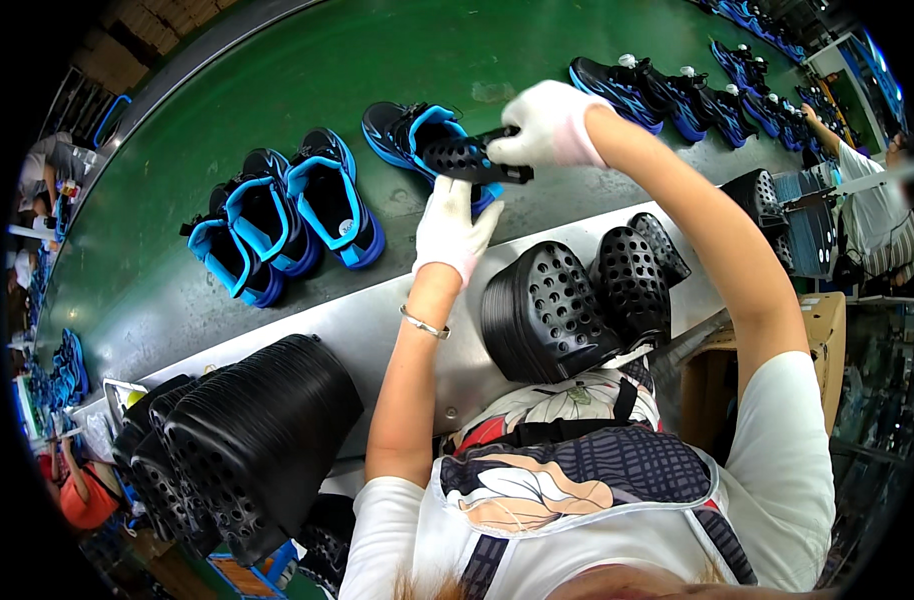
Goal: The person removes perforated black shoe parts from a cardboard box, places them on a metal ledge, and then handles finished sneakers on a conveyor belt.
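Bright indoor light is filling the view.
Pale glare is spreading over the metal ledge [462, 350]; the right hand [549, 125] is blurring slightly; the green desk [237, 110] is bending toward the black fisheye rim.

Black perforated insert [460, 158] crosswise over black sneaker [414, 135], blue-lined, on green worktop [277, 90].

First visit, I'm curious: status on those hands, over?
Right hand gripping black perforated insert. Left hand by black-and-blue shoe, grip unclear. Insert partly blocks view of shoe.
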A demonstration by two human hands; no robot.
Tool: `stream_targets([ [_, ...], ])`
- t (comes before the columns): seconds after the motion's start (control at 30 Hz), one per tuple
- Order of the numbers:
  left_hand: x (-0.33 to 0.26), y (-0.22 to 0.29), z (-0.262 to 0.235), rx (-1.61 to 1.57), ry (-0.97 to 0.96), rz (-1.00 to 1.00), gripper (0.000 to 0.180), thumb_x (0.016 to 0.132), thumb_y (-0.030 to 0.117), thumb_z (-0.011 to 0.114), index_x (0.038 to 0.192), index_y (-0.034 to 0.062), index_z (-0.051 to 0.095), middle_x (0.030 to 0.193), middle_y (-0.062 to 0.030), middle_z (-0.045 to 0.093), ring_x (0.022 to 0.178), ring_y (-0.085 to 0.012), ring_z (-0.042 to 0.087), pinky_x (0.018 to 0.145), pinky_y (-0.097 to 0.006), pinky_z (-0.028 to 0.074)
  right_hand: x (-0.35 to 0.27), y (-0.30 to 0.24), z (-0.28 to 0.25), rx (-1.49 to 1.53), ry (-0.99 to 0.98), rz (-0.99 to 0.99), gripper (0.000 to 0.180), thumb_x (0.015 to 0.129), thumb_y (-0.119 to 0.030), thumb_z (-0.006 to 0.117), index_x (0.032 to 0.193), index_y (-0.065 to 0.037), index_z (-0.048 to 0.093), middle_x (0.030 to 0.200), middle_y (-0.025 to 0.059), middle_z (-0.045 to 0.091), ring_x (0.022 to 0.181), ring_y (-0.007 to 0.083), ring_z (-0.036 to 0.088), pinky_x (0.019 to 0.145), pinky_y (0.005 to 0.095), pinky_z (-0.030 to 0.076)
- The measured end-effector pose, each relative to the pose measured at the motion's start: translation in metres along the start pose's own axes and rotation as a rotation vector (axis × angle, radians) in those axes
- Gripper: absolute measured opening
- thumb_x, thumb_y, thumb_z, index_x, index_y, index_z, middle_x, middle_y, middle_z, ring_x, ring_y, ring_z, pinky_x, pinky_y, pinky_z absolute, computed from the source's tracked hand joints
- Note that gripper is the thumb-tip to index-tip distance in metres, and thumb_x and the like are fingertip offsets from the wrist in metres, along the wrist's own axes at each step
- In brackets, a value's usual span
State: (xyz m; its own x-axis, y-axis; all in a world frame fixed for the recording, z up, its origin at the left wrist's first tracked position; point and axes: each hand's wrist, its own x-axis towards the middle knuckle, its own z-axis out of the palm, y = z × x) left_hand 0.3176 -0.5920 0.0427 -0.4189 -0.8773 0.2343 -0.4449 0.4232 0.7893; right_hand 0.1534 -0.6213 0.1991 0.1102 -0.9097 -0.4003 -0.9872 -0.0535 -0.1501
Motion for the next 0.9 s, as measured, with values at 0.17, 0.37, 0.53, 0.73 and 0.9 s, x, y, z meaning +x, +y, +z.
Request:
stream_targets([
  [0.17, 0.011, 0.001, -0.002, 0.022, -0.106, -0.144, 0.039, 0.083, 0.026, 0.064, 0.117, 0.0069, 0.058, 0.113, -0.0156, 0.055, 0.099, -0.0376, 0.059, 0.083, -0.044, 0.050, 0.057, -0.026, 0.003, -0.095, -0.036, -0.033, 0.046, 0.078, -0.042, 0.059, 0.090, 0.001, 0.072, 0.084, 0.0226, 0.068, 0.081, 0.0358, 0.067, 0.075, 0.0404, 0.054],
  [0.37, 0.055, -0.003, -0.014, 0.226, -0.631, -0.471, 0.047, 0.085, 0.041, 0.061, 0.121, 0.0104, 0.062, 0.121, -0.0169, 0.062, 0.109, -0.0339, 0.060, 0.091, -0.040, 0.050, 0.099, -0.061, 0.055, 0.172, -0.071, 0.137, 0.031, 0.085, -0.025, 0.057, 0.104, -0.005, 0.070, 0.107, 0.0192, 0.068, 0.097, 0.0365, 0.066, 0.082, 0.0417, 0.054],
  [0.53, 0.064, -0.022, 0.000, 0.340, -0.728, -0.442, 0.047, 0.086, 0.045, 0.058, 0.122, 0.0147, 0.063, 0.123, -0.0134, 0.063, 0.110, -0.0317, 0.061, 0.093, -0.038, 0.050, 0.102, -0.070, 0.047, 0.636, -0.064, 0.308, 0.035, 0.088, -0.029, 0.050, 0.105, -0.004, 0.067, 0.103, 0.0200, 0.068, 0.092, 0.0343, 0.067, 0.081, 0.0412, 0.053],
  [0.73, 0.076, -0.006, 0.002, 0.397, -0.787, -0.533, 0.035, 0.089, 0.032, 0.050, 0.109, 0.0103, 0.069, 0.102, -0.0134, 0.071, 0.096, -0.0280, 0.068, 0.083, -0.038, 0.052, 0.125, -0.052, 0.070, 0.405, 0.033, 0.143, 0.029, 0.084, -0.027, 0.057, 0.100, -0.008, 0.072, 0.104, 0.0158, 0.070, 0.094, 0.0316, 0.069, 0.081, 0.0373, 0.054],
  [0.9, 0.060, -0.035, 0.006, 0.624, -0.725, -0.339, 0.045, 0.088, 0.044, 0.050, 0.112, 0.0100, 0.068, 0.107, -0.0139, 0.070, 0.099, -0.0305, 0.066, 0.082, -0.040, 0.053, 0.095, -0.061, 0.062, 0.281, -0.011, 0.049, 0.025, 0.082, -0.019, 0.059, 0.103, -0.010, 0.070, 0.106, 0.0097, 0.071, 0.094, 0.0291, 0.069, 0.080, 0.0393, 0.054],
])
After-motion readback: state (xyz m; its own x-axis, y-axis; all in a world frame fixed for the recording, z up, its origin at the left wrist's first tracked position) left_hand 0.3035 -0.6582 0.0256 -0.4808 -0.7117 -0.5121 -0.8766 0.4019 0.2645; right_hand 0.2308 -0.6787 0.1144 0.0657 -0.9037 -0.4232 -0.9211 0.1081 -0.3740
